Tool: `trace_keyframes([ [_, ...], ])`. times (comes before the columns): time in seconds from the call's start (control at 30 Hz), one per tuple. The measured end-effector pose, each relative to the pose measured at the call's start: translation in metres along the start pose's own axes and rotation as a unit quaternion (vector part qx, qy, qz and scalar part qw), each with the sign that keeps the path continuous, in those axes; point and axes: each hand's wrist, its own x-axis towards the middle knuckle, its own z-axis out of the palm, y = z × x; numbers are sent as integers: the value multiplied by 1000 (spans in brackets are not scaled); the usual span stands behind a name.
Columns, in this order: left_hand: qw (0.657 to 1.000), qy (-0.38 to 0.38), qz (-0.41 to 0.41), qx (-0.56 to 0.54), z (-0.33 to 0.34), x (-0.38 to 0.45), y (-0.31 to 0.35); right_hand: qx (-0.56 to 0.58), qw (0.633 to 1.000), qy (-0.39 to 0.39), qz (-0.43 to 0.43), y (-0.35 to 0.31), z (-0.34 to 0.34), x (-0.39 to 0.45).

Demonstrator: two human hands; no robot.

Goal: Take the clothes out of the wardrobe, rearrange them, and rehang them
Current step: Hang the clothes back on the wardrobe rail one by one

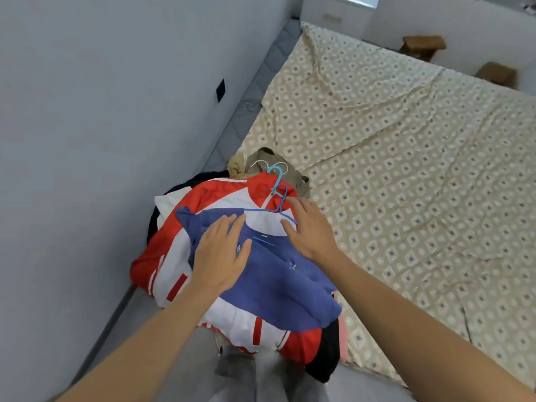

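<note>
A pile of clothes lies on the near left corner of the bed (406, 146). On top is a blue garment (278, 280) on a thin blue wire hanger (278, 198). Under it lies a red and white jacket (203, 195), with a light blue hanger hook (275, 172) at its collar. An olive garment (266, 158) and dark clothes sit beneath. My left hand (220, 253) rests flat on the blue garment's left shoulder, fingers straight. My right hand (310, 227) lies flat on its right shoulder, fingertips touching the blue wire hanger.
The bed carries a beige patterned sheet. A grey wall (101, 140) with a black socket (221, 89) runs along the left. A white cabinet (333, 13) stands at the far end, and two brown stools (423, 46) beyond the bed's far side.
</note>
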Motion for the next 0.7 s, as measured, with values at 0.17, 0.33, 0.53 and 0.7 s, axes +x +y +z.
trace_keyframes([
  [0.17, 998, -14, 57, 26, 85, 71, -40, 33, 999, 24, 28, 48, 66, 81],
  [0.33, 996, -16, 76, 45, 146, 131, -66, 38, 996, 58, 48, 89, 107, 147],
  [0.53, 995, -16, 77, 67, 181, 154, -87, 33, 998, 28, 49, 103, 130, 182],
  [0.7, 991, -17, 81, 103, 177, 155, -79, 106, 990, 61, 69, 99, 118, 190],
])
